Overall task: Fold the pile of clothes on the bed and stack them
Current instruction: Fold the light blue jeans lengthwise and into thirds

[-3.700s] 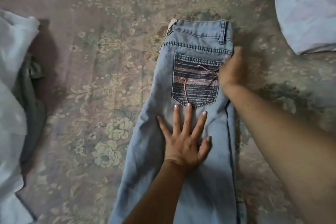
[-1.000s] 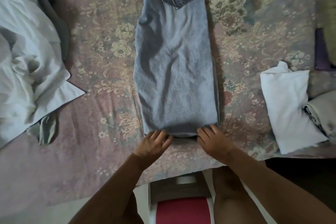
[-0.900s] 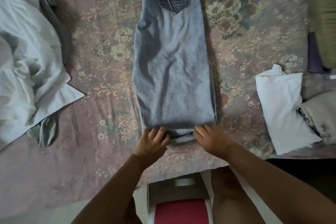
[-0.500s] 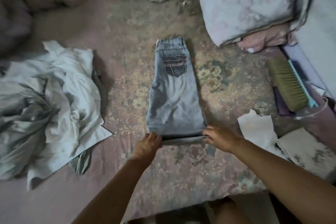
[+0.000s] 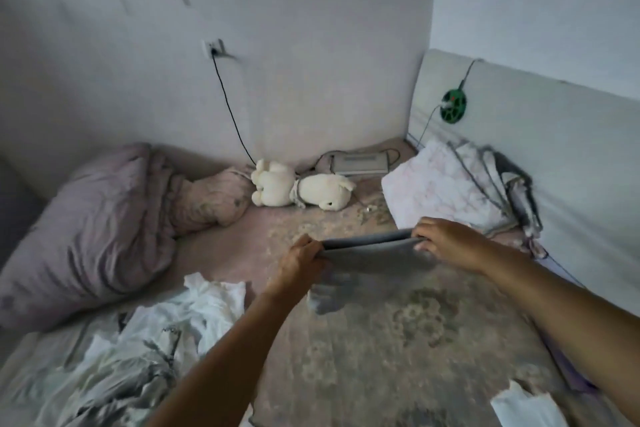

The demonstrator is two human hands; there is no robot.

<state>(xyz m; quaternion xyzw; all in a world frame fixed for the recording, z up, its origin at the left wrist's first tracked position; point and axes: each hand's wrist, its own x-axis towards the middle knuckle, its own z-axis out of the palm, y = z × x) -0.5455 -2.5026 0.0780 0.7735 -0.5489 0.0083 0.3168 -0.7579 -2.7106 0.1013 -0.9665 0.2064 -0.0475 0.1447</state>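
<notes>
Now jeans [image 5: 372, 255] stretched between both hands, left [image 5: 301, 258] and right [image 5: 446, 243], each pinching an end.

Both bare forearms reach forward from the bottom of the view, raised and spread apart. The left hand [image 5: 300, 258] sits at centre, knuckles toward the camera, fingers curled and pinching one end of the jeans [image 5: 374, 253] hem. The right hand [image 5: 446, 242] is further right and slightly higher, back of the hand up, fingers curled round the other end of the same edge. The cloth edge runs taut between the two hands. The right forearm enters from the lower right corner.
</notes>
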